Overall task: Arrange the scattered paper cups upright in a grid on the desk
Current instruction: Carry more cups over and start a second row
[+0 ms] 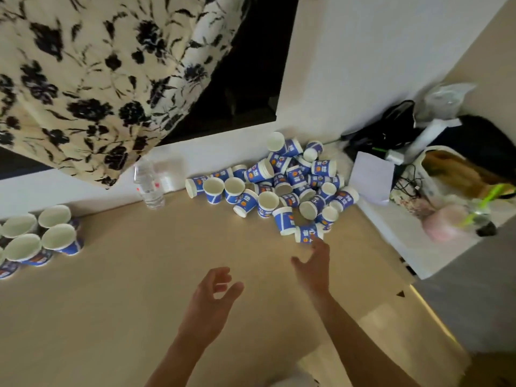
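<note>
Our right hand [312,265] reaches, fingers spread and holding nothing, to the nearest cup [307,233] of the pile [282,182] at the table's [134,289] far edge. Our left hand [212,298] hovers, fingers loosely curled, empty. At far left, upright cups [42,236] stand grouped.
</note>
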Action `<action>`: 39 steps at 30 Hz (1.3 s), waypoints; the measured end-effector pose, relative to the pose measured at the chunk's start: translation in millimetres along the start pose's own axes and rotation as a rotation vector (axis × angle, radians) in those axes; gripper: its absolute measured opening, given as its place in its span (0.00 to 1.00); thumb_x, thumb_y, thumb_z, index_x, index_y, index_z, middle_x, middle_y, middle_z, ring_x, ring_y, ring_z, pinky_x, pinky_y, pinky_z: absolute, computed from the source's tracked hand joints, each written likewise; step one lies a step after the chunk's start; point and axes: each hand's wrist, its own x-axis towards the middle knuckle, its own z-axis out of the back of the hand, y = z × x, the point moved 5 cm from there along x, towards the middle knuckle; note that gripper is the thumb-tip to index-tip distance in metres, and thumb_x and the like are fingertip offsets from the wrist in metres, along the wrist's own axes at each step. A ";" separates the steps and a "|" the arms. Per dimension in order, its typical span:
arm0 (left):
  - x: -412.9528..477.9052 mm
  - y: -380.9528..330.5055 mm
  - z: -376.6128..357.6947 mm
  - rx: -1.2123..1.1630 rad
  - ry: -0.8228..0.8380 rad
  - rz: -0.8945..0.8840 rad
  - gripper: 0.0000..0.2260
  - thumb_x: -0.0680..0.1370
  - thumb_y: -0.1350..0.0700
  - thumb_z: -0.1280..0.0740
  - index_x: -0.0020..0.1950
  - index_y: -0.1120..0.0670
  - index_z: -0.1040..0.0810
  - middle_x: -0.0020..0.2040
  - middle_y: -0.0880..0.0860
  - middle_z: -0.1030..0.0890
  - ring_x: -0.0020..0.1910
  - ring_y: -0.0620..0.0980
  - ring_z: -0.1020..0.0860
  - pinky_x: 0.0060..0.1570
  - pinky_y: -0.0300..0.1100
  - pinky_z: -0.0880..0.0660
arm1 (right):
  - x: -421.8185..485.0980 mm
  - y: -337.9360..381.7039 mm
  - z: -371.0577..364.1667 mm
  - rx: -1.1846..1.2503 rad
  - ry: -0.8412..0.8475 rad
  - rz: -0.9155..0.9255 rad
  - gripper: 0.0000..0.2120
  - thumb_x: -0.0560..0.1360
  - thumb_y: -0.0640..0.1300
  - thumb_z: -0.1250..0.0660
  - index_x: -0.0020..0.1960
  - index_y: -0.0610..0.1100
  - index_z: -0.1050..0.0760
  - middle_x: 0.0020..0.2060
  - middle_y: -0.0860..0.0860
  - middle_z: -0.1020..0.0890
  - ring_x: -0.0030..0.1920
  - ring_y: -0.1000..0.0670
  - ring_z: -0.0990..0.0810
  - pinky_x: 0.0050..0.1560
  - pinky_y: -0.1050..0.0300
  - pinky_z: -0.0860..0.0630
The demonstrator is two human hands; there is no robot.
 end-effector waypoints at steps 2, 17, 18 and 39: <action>-2.7 -10.2 -23.6 0.009 -0.007 -0.003 0.14 0.76 0.51 0.27 0.60 0.48 0.23 0.53 0.45 0.18 0.53 0.43 0.19 0.53 0.40 0.24 | 29.5 -7.2 13.5 -0.237 0.062 0.097 0.38 0.68 0.39 0.24 0.74 0.40 0.35 0.70 0.43 0.31 0.70 0.41 0.33 0.68 0.46 0.32; -20.0 -26.9 -61.6 0.148 -0.040 0.006 0.14 0.75 0.49 0.27 0.60 0.44 0.24 0.54 0.43 0.19 0.53 0.40 0.20 0.53 0.42 0.21 | 103.3 -32.7 -7.2 -0.979 0.371 0.540 0.30 0.74 0.44 0.30 0.73 0.49 0.36 0.65 0.49 0.27 0.68 0.46 0.28 0.65 0.53 0.31; -19.6 -27.3 -61.3 0.151 -0.043 0.009 0.14 0.75 0.49 0.27 0.60 0.45 0.24 0.54 0.43 0.19 0.53 0.40 0.20 0.53 0.42 0.21 | 102.3 -36.4 -5.1 -0.967 0.380 0.530 0.30 0.73 0.44 0.30 0.72 0.49 0.36 0.63 0.49 0.27 0.66 0.47 0.27 0.62 0.53 0.30; 12.7 -62.1 -97.9 0.558 0.069 -0.354 0.33 0.68 0.40 0.31 0.71 0.45 0.32 0.62 0.40 0.27 0.59 0.41 0.29 0.58 0.35 0.32 | -5.6 58.5 16.0 0.039 1.064 0.170 0.31 0.61 0.59 0.23 0.58 0.56 0.33 0.50 0.51 0.16 0.48 0.49 0.16 0.50 0.53 0.19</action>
